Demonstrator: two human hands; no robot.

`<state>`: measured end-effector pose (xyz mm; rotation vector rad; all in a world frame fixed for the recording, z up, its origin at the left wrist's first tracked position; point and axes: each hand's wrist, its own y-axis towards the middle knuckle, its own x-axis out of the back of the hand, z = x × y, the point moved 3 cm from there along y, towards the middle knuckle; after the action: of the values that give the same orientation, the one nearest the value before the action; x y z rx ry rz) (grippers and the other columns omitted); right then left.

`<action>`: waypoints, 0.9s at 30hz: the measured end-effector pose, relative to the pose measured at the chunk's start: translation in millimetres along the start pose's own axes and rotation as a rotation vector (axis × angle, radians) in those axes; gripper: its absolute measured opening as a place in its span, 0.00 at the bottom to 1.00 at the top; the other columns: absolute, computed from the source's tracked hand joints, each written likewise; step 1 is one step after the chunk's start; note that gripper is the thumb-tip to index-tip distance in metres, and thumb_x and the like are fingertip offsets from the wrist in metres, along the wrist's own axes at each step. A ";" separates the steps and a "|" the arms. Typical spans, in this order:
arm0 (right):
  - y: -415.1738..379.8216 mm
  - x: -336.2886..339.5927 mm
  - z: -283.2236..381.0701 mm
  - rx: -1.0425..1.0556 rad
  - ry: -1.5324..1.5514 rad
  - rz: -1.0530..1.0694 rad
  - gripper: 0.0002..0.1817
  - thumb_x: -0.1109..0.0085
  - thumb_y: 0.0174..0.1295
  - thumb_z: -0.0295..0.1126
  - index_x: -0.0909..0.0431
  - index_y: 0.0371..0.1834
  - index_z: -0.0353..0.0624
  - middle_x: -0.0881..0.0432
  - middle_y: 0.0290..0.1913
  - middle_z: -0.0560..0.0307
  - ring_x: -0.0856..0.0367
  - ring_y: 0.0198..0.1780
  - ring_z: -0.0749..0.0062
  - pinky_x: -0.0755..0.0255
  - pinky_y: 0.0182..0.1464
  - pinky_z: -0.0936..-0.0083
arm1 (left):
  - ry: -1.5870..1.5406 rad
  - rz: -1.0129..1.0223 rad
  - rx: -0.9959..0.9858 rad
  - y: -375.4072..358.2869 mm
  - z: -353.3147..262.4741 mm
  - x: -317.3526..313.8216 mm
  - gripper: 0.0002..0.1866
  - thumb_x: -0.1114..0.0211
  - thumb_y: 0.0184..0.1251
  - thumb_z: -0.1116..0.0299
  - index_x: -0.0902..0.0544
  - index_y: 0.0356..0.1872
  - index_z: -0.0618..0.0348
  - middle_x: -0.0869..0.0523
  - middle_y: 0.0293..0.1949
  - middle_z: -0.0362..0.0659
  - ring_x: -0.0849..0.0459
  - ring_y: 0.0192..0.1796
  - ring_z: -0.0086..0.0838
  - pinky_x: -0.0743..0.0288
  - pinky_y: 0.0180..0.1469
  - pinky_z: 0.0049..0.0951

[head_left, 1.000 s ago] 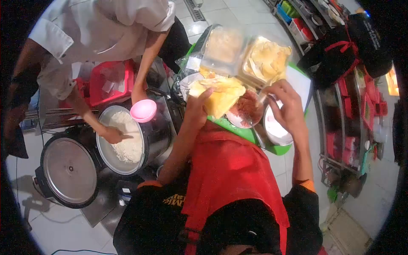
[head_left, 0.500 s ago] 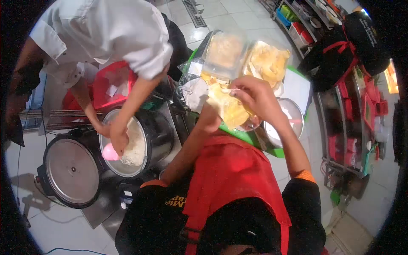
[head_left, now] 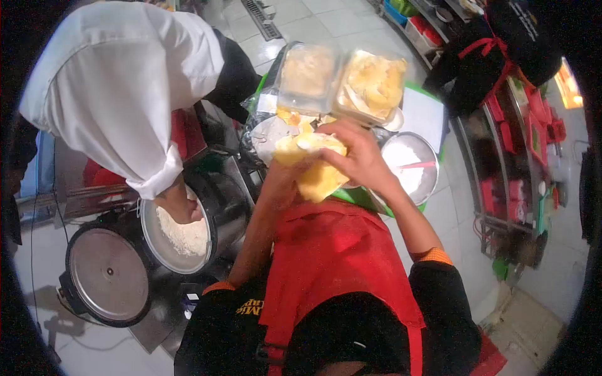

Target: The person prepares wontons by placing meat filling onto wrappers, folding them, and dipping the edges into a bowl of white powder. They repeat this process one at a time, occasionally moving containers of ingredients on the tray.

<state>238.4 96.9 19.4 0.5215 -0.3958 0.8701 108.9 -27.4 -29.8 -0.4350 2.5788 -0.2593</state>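
A thin, floppy yellow sheet like a wrapper skin (head_left: pixel 321 180) is folded between my two hands above the work surface. My left hand (head_left: pixel 285 175) grips it from the left, partly hidden behind the sheet. On the other side, my right hand (head_left: pixel 356 151) has its fingers bent onto the upper fold. Just beyond them stands a clear tub (head_left: pixel 376 116) piled with similar yellow sheets. Left of that is another clear tub (head_left: pixel 307 70) with pale tan contents. A metal bowl (head_left: pixel 433 178) of white stuff, with a pink-red utensil (head_left: pixel 419 165) in it, sits by my right forearm.
A green board or tray edge (head_left: pixel 444 147) shows under the containers. At left, a co-worker in a white shirt (head_left: pixel 106 81) reaches into a large pot of rice (head_left: pixel 179 232), its round lid (head_left: pixel 108 269) open. Shelves (head_left: pixel 501 144) stand at right.
The yellow sheet, spread out before, is now folded over and bunched between my hands. The co-worker leans further over the pot, and the pink object in their hand is out of sight.
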 end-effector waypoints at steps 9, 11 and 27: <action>0.5 21.0 38.7 0.007 0.186 0.019 0.18 0.26 0.52 0.31 0.20 0.45 0.40 0.18 0.43 0.50 0.17 0.46 0.53 0.24 0.49 0.65 | -0.103 0.264 -0.089 -13.4 -53.8 -15.0 0.27 0.30 0.63 0.73 0.30 0.63 0.60 0.19 0.54 0.44 0.20 0.57 0.28 0.26 0.61 0.29; -2.9 6.6 10.7 -0.095 0.080 -0.033 0.20 0.26 0.52 0.31 0.21 0.47 0.40 0.18 0.41 0.50 0.17 0.42 0.53 0.24 0.46 0.65 | -0.013 0.158 -0.009 4.0 -18.8 5.2 0.28 0.29 0.63 0.72 0.29 0.63 0.59 0.19 0.54 0.45 0.19 0.57 0.31 0.25 0.60 0.30; 94.0 68.3 -203.8 -0.026 -0.805 -0.067 0.24 0.36 0.63 0.40 0.24 0.60 0.42 0.19 0.59 0.45 0.22 0.60 0.49 0.29 0.64 0.60 | -0.313 -0.032 0.055 -19.0 10.3 32.7 0.23 0.35 0.67 0.74 0.31 0.61 0.61 0.23 0.56 0.48 0.21 0.60 0.37 0.23 0.62 0.38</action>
<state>226.9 307.4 -83.5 0.8490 -1.1122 0.5574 92.3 -57.6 -48.4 -0.4574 2.2560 -0.2512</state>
